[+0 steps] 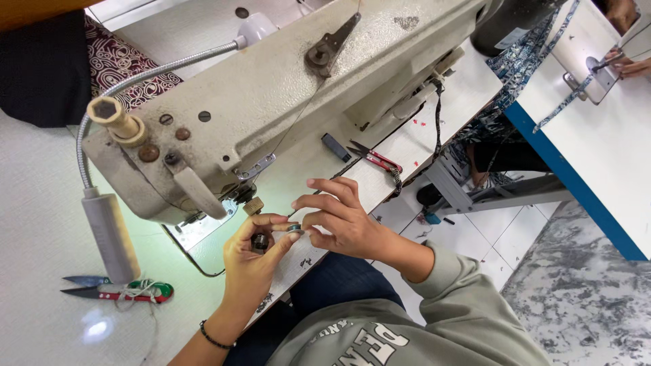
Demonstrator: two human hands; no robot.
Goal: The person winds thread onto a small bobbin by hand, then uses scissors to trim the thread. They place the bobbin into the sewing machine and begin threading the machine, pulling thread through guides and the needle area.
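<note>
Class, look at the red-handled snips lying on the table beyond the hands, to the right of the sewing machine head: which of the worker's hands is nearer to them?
Right. The right hand sits just below the red-handled snips, apart from them. The left hand is farther away, down-left, holding a small metal part.

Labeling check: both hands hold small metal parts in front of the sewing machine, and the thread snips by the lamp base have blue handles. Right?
Not quite. In the head view, the thread snips by the lamp base have a red handle with green, not blue. The rest stands: left hand and right hand hold small metal parts in front of the sewing machine.
</note>
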